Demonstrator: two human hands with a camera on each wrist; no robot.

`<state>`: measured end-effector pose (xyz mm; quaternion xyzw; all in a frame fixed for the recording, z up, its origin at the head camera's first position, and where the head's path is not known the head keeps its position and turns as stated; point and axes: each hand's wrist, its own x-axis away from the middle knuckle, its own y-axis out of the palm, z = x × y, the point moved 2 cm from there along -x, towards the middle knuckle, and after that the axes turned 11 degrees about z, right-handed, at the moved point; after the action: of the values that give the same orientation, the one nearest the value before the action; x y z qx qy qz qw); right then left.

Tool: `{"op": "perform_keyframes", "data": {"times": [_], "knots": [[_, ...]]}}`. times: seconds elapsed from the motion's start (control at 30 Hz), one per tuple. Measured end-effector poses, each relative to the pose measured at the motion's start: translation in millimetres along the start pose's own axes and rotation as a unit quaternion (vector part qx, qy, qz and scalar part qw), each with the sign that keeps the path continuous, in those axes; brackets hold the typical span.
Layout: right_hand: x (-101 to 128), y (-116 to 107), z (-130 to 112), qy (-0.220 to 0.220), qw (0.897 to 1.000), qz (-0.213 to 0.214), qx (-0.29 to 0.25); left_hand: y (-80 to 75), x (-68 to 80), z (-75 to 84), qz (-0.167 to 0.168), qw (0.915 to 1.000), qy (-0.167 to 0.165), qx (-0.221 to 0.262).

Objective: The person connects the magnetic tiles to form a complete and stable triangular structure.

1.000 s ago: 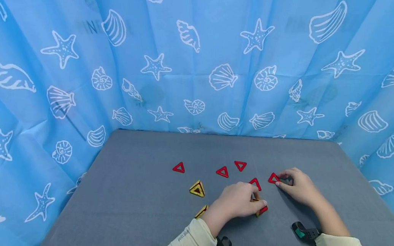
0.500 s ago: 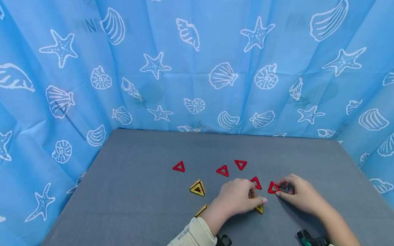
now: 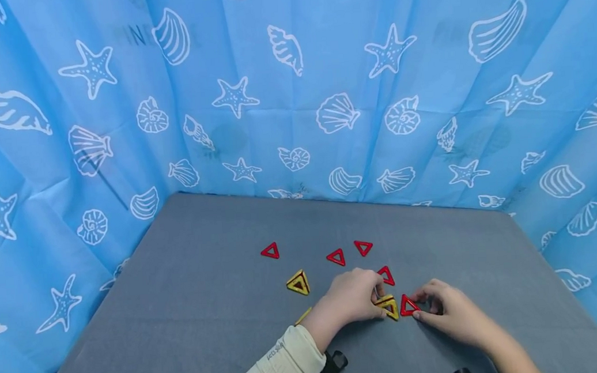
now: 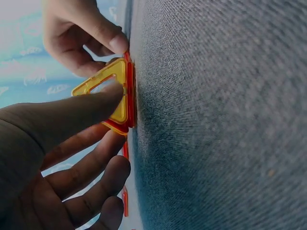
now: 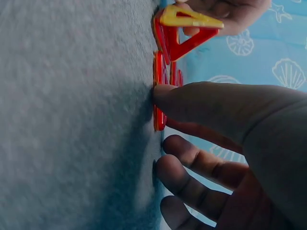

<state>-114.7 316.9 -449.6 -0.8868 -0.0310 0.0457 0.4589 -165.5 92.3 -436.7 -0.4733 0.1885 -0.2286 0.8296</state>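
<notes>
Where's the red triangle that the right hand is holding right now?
In the head view, the red triangle is below and right of centre, between the right hand and the yellow piece in the left hand.

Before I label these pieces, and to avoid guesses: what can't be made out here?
Head view: the rest of the yellow piece by the sleeve, behind the left forearm.
Head view: one corner of a red triangle, behind the left hand.
Left wrist view: part of the held yellow triangle, covered by the thumb.
Head view: the sleeve's lettering, too small to read.
</notes>
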Motion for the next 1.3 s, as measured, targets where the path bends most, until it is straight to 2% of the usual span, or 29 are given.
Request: {"op": "perform_keyframes", "data": {"times": [0.27, 0.5, 0.73, 0.93, 1.17, 1.3], "knots": [[0, 6, -7, -0.024, 0.999, -0.027, -0.024, -0.1, -0.2, 2.1, 0.002, 1.0000, -0.003, 0.000], [1, 7, -7, -0.005, 0.999, -0.033, -0.026, 1.8, 0.2, 2.7, -0.001, 1.0000, -0.001, -0.003], [0, 3, -10, 0.004, 0.996, -0.045, -0.082, 3.3, -0.2, 2.2, 0.002, 1.0000, 0.008, -0.003], [0, 1, -19, -0.013, 0.995, -0.013, -0.097, 3.2, 0.0, 0.3, -0.014, 0.9996, 0.005, 0.024], [0, 3, -22, -0.086, 0.990, 0.030, -0.111, 6.7, -0.8, 0.5, -0.012, 0.9995, 0.012, 0.025], [0, 4, -22, -0.098, 0.987, 0.036, -0.122, 7.9, -0.9, 1.3, -0.018, 0.9993, 0.014, 0.028]]}}
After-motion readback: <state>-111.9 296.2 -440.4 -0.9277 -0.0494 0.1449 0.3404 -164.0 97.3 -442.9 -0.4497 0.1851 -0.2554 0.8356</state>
